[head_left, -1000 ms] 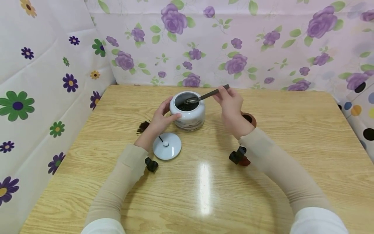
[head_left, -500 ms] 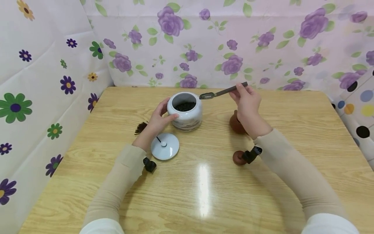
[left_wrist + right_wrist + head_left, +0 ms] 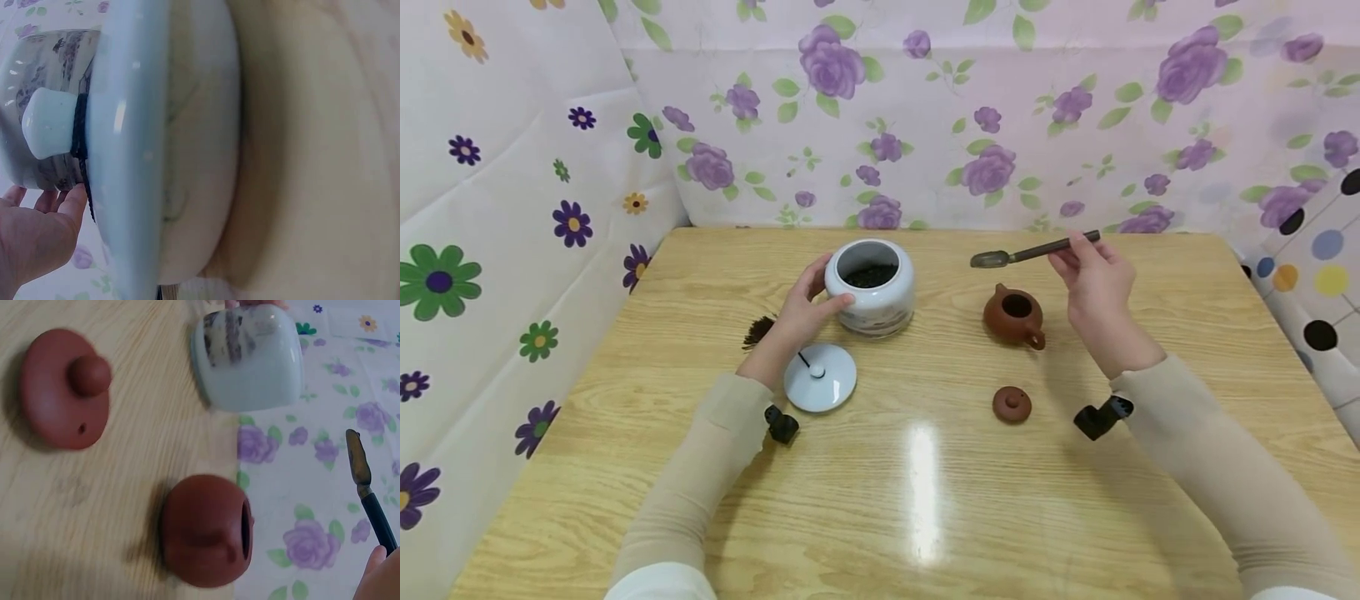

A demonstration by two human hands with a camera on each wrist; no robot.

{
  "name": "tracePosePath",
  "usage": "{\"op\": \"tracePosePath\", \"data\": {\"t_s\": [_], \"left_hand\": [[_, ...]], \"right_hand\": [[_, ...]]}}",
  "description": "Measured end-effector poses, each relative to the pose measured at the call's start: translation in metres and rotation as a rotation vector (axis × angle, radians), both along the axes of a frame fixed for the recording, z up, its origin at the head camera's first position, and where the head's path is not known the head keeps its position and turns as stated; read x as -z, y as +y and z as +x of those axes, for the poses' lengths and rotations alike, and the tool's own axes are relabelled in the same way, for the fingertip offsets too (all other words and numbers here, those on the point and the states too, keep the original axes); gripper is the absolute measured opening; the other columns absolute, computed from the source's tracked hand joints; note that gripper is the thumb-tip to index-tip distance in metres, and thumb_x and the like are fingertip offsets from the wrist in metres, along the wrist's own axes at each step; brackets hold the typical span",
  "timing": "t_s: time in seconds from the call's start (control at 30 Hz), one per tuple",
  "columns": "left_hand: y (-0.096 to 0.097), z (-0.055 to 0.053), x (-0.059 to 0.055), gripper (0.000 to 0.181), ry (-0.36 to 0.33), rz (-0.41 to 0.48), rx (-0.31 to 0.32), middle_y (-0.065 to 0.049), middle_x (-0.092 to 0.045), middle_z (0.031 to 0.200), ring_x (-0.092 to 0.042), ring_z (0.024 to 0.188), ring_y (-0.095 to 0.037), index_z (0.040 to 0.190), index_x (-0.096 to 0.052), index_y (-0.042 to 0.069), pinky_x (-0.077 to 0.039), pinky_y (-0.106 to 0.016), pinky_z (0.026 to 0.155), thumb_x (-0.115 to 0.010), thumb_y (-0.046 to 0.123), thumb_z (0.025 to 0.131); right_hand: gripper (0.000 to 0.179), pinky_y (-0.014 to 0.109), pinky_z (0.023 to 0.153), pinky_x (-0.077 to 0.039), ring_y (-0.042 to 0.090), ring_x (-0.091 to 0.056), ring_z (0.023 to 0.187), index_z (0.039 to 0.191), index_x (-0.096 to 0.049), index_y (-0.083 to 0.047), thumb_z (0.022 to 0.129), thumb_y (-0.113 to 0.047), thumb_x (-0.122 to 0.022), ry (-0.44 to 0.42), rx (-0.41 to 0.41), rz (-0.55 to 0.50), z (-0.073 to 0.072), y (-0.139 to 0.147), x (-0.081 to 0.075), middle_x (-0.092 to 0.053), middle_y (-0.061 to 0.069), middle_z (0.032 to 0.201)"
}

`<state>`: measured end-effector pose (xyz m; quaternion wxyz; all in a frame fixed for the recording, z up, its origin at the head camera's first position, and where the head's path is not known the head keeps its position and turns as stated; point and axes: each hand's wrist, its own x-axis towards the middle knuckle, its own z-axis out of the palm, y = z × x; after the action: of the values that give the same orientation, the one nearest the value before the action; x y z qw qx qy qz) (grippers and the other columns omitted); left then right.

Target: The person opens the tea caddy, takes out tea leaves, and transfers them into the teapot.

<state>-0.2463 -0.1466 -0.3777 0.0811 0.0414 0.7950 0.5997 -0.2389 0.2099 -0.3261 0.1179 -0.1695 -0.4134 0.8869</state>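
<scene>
My left hand [image 3: 803, 317] holds the side of a white porcelain jar [image 3: 880, 315], its thumb at the front near the rim. Dark loose tea leaves [image 3: 871, 276] lie inside the jar. Between thumb and fingers, my right hand [image 3: 1099, 287] pinches the dark handle of a small tea scoop [image 3: 1033, 250]. The scoop is level in the air, its bowl up and left of an uncovered brown clay teapot [image 3: 998, 323]. In the right wrist view, the scoop's bowl [image 3: 358, 456] appears beyond the teapot [image 3: 197, 531], with some dark material at its tip.
The jar's white lid [image 3: 831, 392] lies knob-up before my left wrist, with a dark tassel [image 3: 758, 332] beside it. A round clay teapot lid [image 3: 1012, 405] rests in front of the teapot. Flowered cloth [image 3: 925, 125] hangs behind the wooden table [image 3: 857, 492].
My right hand has brought the scoop out of the jar and moved it right, past the jar, toward the teapot. The teapot and its lid have come into full view. My left hand stays on the jar.
</scene>
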Motion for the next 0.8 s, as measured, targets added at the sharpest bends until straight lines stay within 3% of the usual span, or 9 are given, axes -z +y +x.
{"op": "tracePosePath", "data": {"t_s": [0.17,0.4,0.6,0.8], "left_hand": [[0.002,0.007,-0.007,0.077,-0.002,-0.004,-0.003,-0.01,-0.031,0.153,-0.026,0.142,-0.027,0.152,-0.023,0.018,-0.02,-0.051,0.116,-0.067,0.022,0.09],[0.003,0.007,-0.007,0.078,0.0,0.003,-0.002,-0.01,-0.031,0.153,-0.026,0.142,-0.027,0.152,-0.022,0.017,-0.02,-0.051,0.116,-0.068,0.022,0.089],[0.003,0.007,-0.007,0.078,-0.004,0.01,-0.003,-0.01,-0.03,0.153,-0.025,0.142,-0.028,0.152,-0.021,0.017,-0.02,-0.051,0.116,-0.067,0.022,0.089],[0.002,0.008,-0.008,0.077,-0.005,0.012,-0.009,-0.009,-0.031,0.153,-0.026,0.142,-0.027,0.152,-0.023,0.019,-0.02,-0.05,0.116,-0.068,0.021,0.089]], "right_hand": [[0.009,0.022,0.073,-0.057,0.014,-0.065,0.069,0.088,-0.058,-0.001,0.09,-0.008,-0.063,-0.028,0.011,0.033,0.005,0.019,0.008,-0.061,0.007,0.078],[0.01,0.022,0.071,-0.057,0.015,-0.066,0.068,0.091,-0.061,-0.001,0.088,-0.009,-0.066,-0.071,0.025,0.03,0.014,0.043,0.02,-0.062,0.008,0.077],[0.01,0.02,0.076,-0.056,0.011,-0.065,0.076,0.087,-0.061,-0.003,0.088,-0.013,-0.065,-0.084,0.042,0.218,0.012,0.048,0.028,-0.055,0.006,0.095],[0.008,0.019,0.073,-0.056,0.009,-0.066,0.073,0.087,-0.063,-0.004,0.088,-0.011,-0.066,-0.032,0.063,0.382,0.007,0.044,0.032,-0.056,0.005,0.089]]}}
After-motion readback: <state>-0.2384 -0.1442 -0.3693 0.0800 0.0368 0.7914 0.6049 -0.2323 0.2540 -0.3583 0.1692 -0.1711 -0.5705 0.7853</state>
